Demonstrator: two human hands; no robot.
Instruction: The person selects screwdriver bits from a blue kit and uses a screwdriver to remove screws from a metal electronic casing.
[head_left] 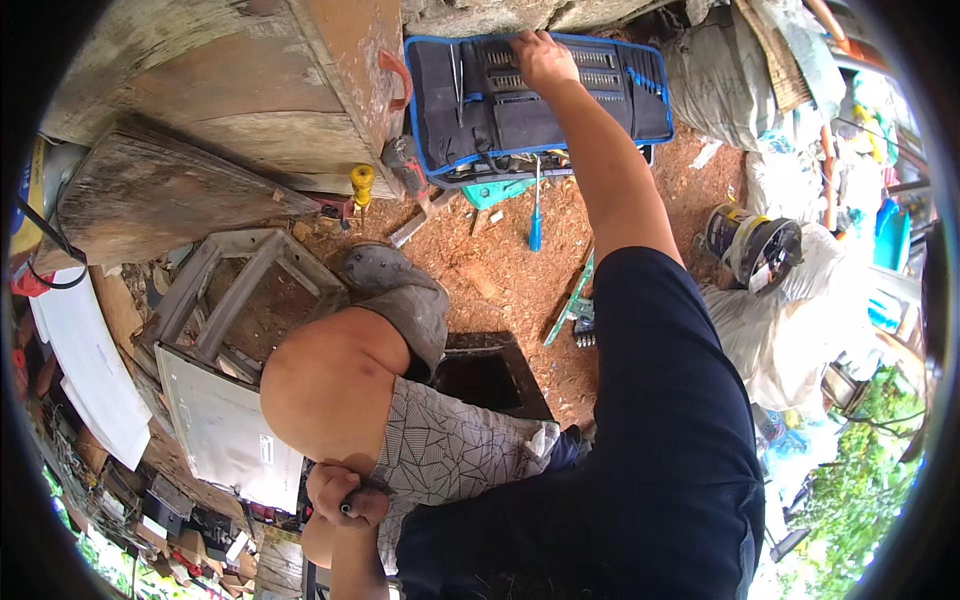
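Observation:
My left hand point(345, 495), low on the left beside my bare knee, is closed round a dark handle with a small round metal tip point(346, 508); the rest of it is hidden by the fingers. Stretched far forward, my right hand point(547, 62) is at the rows of small metal bits point(598, 79) in an unfolded black tool case point(530, 122) with blue edging. Its fingers are bent together at the upper row, and whatever they pinch is too small to make out. Tweezers point(458, 85) lie in the case's left part.
On the sawdust-strewn ground lie a blue-handled screwdriver point(536, 228), a hammer point(420, 218) and a green tool rail point(572, 305). A yellow-handled screwdriver point(362, 185) stands near a wooden cabinet point(250, 90). A metal frame point(225, 290) is left of my leg; a paint bucket point(765, 245) is at right.

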